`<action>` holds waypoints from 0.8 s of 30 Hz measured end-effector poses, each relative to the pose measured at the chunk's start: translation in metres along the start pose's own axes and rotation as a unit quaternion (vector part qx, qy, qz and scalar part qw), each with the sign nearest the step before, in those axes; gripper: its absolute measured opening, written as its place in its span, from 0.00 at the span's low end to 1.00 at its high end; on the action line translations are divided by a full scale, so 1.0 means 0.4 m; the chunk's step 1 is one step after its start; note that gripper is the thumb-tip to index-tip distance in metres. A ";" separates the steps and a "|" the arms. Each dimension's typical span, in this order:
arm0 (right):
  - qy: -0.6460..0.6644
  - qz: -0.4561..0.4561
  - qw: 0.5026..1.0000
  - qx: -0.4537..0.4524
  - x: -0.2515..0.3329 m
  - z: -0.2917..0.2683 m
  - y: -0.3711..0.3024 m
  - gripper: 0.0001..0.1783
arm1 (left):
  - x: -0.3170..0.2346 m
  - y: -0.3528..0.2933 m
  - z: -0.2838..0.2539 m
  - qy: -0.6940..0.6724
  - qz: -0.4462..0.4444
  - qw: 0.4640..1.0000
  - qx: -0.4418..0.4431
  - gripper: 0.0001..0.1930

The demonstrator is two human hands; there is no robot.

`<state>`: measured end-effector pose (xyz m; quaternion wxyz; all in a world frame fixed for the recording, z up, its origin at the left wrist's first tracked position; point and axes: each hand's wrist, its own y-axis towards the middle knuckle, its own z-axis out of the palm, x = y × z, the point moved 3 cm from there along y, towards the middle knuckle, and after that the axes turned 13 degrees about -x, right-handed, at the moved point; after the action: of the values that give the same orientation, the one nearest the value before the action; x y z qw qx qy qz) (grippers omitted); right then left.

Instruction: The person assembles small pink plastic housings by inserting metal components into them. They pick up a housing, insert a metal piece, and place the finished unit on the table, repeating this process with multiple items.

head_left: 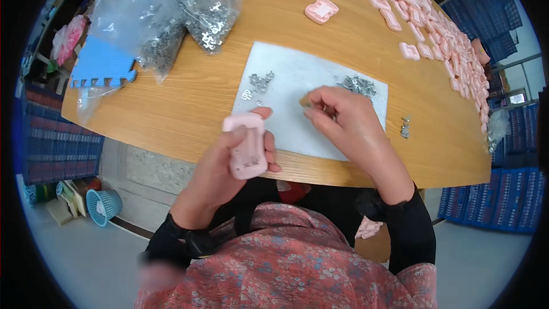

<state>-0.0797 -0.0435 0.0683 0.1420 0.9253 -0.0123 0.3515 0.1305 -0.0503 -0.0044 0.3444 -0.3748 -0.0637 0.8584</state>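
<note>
My left hand (226,163) grips a small pink plastic case (247,146), held upright just above the near edge of the wooden table (189,97). My right hand (349,123) hovers over a white mat (303,80), fingers pinched together near a small tan piece (305,100); whether it holds a part is hard to tell. On the mat lie two little heaps of small silver metal parts, one at the left (260,83) and one at the right (357,86).
Two clear bags of metal parts (189,14) and a blue foam piece (103,68) sit at the table's far left. Many pink cases (434,34) are piled along the far and right edge. A few loose metal bits (406,127) lie right of the mat. A blue basket (104,206) stands on the floor.
</note>
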 end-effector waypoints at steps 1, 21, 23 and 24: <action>-0.023 -0.021 1.000 0.001 -0.007 0.005 0.016 0.08 | -0.008 -0.004 -0.007 -0.007 0.007 1.000 -0.016 0.31; -0.164 -0.019 0.986 -0.034 -0.118 -0.066 -0.098 0.07 | 0.008 0.019 0.057 0.075 -0.023 0.997 0.007 0.28; -0.173 -0.014 0.984 -0.027 -0.123 -0.062 -0.105 0.06 | 0.018 0.026 0.070 0.080 -0.029 0.996 0.010 0.28; -0.142 0.012 0.990 -0.020 -0.123 -0.065 -0.107 0.06 | 0.021 0.028 0.077 0.088 -0.029 0.996 0.009 0.27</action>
<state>-0.1284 0.0010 0.0439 0.1529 0.9626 -0.0503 0.2177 0.0993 -0.0488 0.0082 0.3771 -0.4433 -0.0366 0.8124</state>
